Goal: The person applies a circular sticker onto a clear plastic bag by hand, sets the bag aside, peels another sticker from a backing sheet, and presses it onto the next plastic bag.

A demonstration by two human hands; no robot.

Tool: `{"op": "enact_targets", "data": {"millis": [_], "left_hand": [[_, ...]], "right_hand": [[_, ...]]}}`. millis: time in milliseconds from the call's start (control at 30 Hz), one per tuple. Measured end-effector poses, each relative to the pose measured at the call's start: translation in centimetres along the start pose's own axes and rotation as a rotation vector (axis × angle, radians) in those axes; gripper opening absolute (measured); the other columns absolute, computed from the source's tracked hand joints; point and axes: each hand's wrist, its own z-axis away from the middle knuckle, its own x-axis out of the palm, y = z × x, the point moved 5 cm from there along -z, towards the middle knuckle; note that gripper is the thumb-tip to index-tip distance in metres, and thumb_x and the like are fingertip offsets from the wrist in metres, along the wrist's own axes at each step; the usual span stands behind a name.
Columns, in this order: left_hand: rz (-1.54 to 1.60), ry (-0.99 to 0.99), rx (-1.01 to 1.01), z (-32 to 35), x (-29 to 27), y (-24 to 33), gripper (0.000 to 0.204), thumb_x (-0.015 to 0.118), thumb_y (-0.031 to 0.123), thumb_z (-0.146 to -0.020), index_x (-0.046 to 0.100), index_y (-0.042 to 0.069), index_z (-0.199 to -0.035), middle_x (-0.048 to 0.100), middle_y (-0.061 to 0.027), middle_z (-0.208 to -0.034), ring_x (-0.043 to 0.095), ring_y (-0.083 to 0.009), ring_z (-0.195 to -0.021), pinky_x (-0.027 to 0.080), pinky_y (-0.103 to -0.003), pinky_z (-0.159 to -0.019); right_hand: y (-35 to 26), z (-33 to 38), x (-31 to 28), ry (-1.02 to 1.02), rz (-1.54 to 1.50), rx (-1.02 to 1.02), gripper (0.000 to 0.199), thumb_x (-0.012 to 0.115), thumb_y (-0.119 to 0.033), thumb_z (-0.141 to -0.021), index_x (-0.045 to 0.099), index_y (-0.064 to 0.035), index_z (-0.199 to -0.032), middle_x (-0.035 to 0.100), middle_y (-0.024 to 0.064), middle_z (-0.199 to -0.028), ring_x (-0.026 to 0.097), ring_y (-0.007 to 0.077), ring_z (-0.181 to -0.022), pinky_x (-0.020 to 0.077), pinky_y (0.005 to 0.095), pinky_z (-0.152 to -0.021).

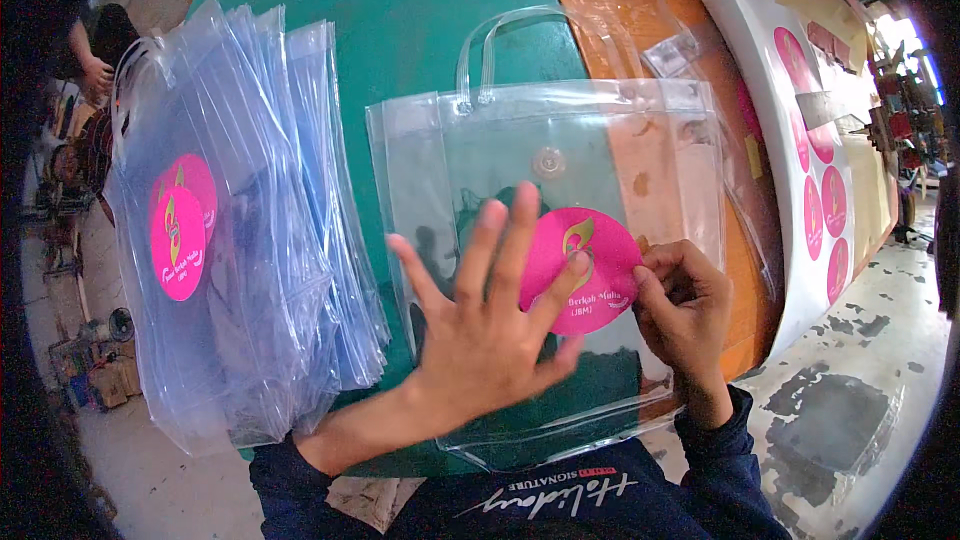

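Observation:
A clear plastic bag (pixel 500 145) with two looped handles lies flat in front of me, a round snap button (pixel 548 162) near its top. On its front is a round pink sticker (pixel 612 240) with a green and yellow emblem. My left hand (pixel 470 330) is spread wide over the sticker's left part, fingers apart, at least one fingertip over the emblem. With thumb and forefinger, my right hand (pixel 688 305) pinches the sticker's right edge. Whether the whole sticker lies flat against the plastic cannot be seen under my fingers.
To the left stands a thick pile of clear bags (pixel 250 240) with pink round stickers. A curled white sheet (pixel 790 180) of pink stickers lies along the right side. The table has a green top (pixel 400 20) and an orange-brown strip (pixel 590 20). Another person's hand (pixel 97 80) shows far left.

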Motion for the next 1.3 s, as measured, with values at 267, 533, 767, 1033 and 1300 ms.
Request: {"op": "enact_targets", "data": {"millis": [267, 533, 767, 1033, 1300], "left_hand": [[-0.254, -0.088, -0.141, -0.1, 0.3, -0.9, 0.058, 0.051, 0.052, -0.079, 0.047, 0.029, -0.132, 0.008, -0.0312, -0.146, 0.0, -0.046, -0.136, -0.006, -0.073, -0.095], [-0.106, -0.065, -0.089, -0.1, 0.1, -0.9, 0.066, 0.052, 0.055, -0.076, 0.044, 0.027, -0.135, 0.006, -0.0335, -0.145, -0.004, -0.0468, -0.136, -0.007, -0.075, -0.093], [-0.189, -0.166, -0.193, 0.2, 0.8, -1.1, 0.07, 0.053, 0.055, -0.076, 0.039, 0.024, -0.138, 0.006, -0.0349, -0.144, -0.004, -0.048, -0.136, -0.006, -0.077, -0.091], [-0.282, 0.104, 0.043, 0.4, 0.1, -0.5, 0.053, 0.057, 0.05, -0.076, 0.054, 0.031, -0.125, 0.009, -0.0333, -0.145, -0.007, -0.0465, -0.136, -0.007, -0.074, -0.095], [-0.161, 0.013, -0.127, 0.3, -0.2, -1.1, 0.055, 0.058, 0.048, -0.075, 0.052, 0.032, -0.127, 0.007, -0.0361, -0.144, -0.008, -0.0494, -0.135, -0.009, -0.073, -0.094]], "right_hand": [[0.1, 0.0, 0.1, -0.003, 0.01, 0.048, 0.005, 0.065, -0.004, -0.081, 0.061, -0.0014, -0.08, 0.058, -0.0015, -0.062, 0.051, 0.0016, -0.054, 0.0398, 0.0173, -0.049], [-0.2, 0.0, 0.2, -0.012, 0.006, 0.007, 0.005, 0.065, -0.004, -0.081, 0.061, -0.001, -0.082, 0.059, -0.0005, -0.063, 0.052, 0.0023, -0.057, 0.0416, 0.0178, -0.05], [0.0, 0.0, 0.0, -0.028, -0.001, 0.062, 0.005, 0.065, -0.004, -0.081, 0.061, -0.001, -0.083, 0.059, -0.0004, -0.064, 0.053, 0.0024, -0.058, 0.0422, 0.0181, -0.052], [-0.2, 0.0, 0.1, -0.029, 0.046, 0.013, 0.006, 0.066, -0.005, -0.08, 0.061, -0.0006, -0.081, 0.059, -0.0002, -0.064, 0.052, 0.0023, -0.058, 0.0418, 0.0187, -0.052], [-0.2, 0.0, 0.2, -0.044, 0.013, 0.043, 0.007, 0.066, -0.004, -0.081, 0.06, 0.0003, -0.083, 0.06, 0.0014, -0.068, 0.053, 0.0034, -0.059, 0.0426, 0.019, -0.052]]}}
